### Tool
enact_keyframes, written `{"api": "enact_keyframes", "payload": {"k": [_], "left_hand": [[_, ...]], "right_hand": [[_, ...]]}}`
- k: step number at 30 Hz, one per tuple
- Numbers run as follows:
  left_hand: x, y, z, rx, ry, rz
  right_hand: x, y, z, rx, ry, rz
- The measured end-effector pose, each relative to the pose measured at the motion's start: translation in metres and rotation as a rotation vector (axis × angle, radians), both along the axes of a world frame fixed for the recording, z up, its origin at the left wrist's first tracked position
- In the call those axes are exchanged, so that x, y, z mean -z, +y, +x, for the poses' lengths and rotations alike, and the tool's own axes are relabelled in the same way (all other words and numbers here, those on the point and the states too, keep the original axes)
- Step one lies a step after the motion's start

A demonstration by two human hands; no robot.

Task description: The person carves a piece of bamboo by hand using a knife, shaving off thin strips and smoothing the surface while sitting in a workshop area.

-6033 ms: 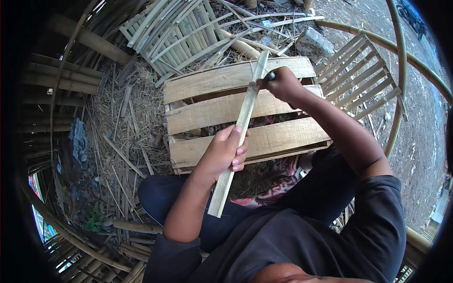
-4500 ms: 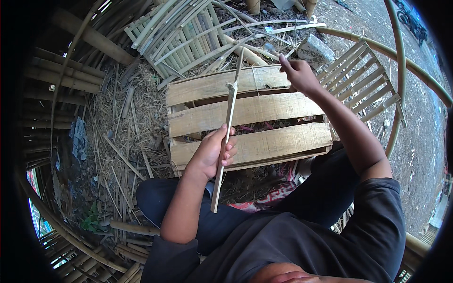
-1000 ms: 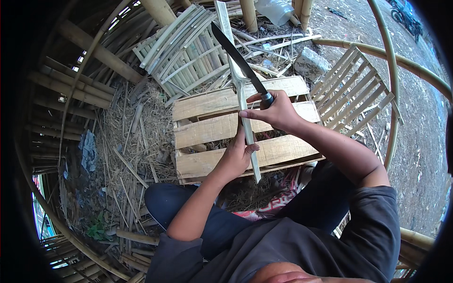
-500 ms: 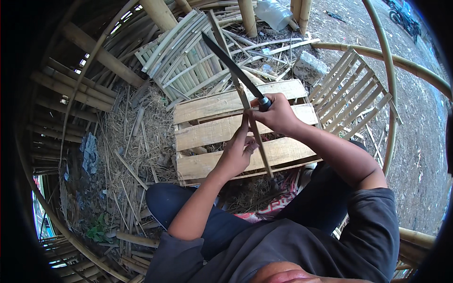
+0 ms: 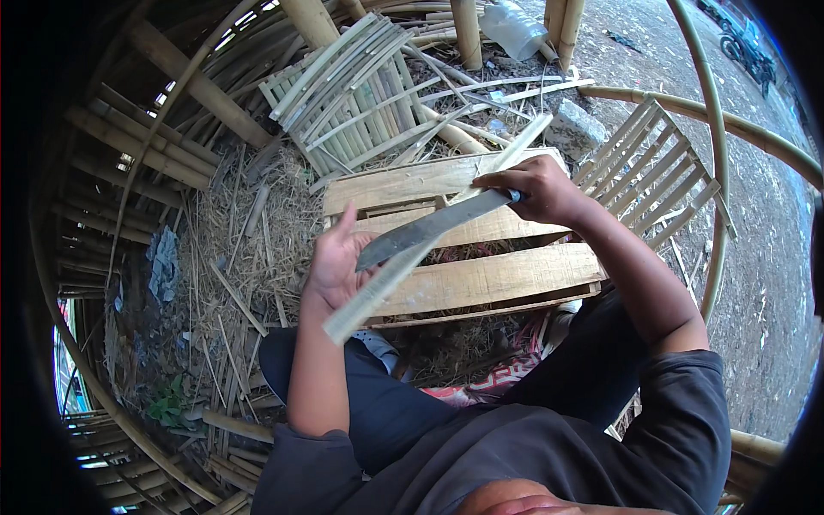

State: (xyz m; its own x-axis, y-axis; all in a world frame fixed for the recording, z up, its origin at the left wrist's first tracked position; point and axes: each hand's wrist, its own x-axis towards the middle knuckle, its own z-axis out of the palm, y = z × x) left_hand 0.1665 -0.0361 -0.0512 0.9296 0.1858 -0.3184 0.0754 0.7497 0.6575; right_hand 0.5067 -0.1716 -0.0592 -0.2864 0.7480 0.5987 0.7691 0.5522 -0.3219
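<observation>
My right hand [image 5: 545, 190] is wrapped round the handle of a machete [image 5: 429, 230], whose broad dark blade points left over the crate. A long pale bamboo strip [image 5: 390, 283] slants from near my left wrist up past my right fingers, crossing the blade. I see my left hand [image 5: 333, 260] at the lower end of strip and blade, thumb raised and fingers apart, partly hidden behind the blade. It does not visibly grip the strip. Beneath both hands lies a slatted wooden crate [image 5: 489, 279], in front of my folded legs.
Slatted bamboo panels stand at the far left [image 5: 365, 116] and right [image 5: 648, 172]. A concrete block [image 5: 575, 127] and a translucent plastic container [image 5: 512, 32] lie beyond the crate. Bamboo posts and a curved pole [image 5: 711, 154] surround me; shavings [image 5: 257, 249] cover the ground at left.
The strip has swung from leaning up-left to slanting up-right. The machete has dropped to point left and lower. My left hand has moved left and its fingers have spread from the strip.
</observation>
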Motion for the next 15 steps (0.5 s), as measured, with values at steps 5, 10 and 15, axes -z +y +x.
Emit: {"api": "enact_keyframes", "payload": {"k": [5,10,15], "left_hand": [[-0.003,-0.044,0.015,0.162,0.146,-0.034],[0.013,-0.058,0.022,0.117,0.092,0.011],[0.029,-0.063,0.022,-0.039,0.276,-0.042]], "right_hand": [[0.008,-0.003,-0.001,0.028,-0.084,-0.025],[0.007,0.0,-0.011,0.264,0.04,-0.325],[0.015,0.005,-0.021,0.35,0.092,-0.645]]}}
